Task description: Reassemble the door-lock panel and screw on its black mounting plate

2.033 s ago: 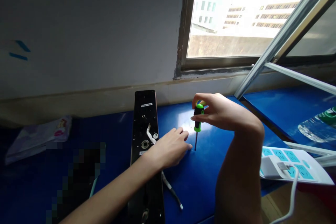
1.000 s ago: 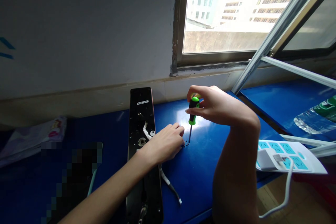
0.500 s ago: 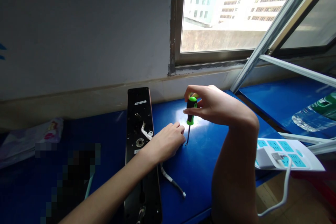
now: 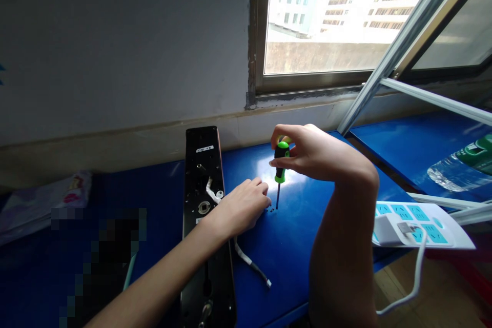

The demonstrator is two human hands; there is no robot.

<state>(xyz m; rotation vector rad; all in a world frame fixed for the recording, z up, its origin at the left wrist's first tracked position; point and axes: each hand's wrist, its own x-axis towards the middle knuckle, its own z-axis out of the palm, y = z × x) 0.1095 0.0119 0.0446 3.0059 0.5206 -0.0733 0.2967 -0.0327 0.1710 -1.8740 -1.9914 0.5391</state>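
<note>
My right hand (image 4: 298,148) grips a green and black screwdriver (image 4: 282,159) by its handle, with the shaft pointing down at the blue tabletop (image 4: 292,246). Close beside the tip lie several tiny dark screws (image 4: 272,210). My left hand (image 4: 249,202) rests low over the table just left of the screws, its fingers curled together; whatever is under the fingertips is hidden. Beneath my left forearm lies a long black panel (image 4: 205,174) with a white label, a round hub and a metal post. A white-wrapped cable (image 4: 246,259) with a small plug comes out beside the panel.
A white power strip (image 4: 442,230) with a plugged-in cord sits at the right edge. Behind it stand a metal frame (image 4: 371,92) and a plastic bottle (image 4: 457,166) on its side. A plastic packet (image 4: 49,200) lies at left, near the wall.
The screwdriver tip has shifted slightly right, off the small screws, and its shaft is more upright. My left hand stays in nearly the same place.
</note>
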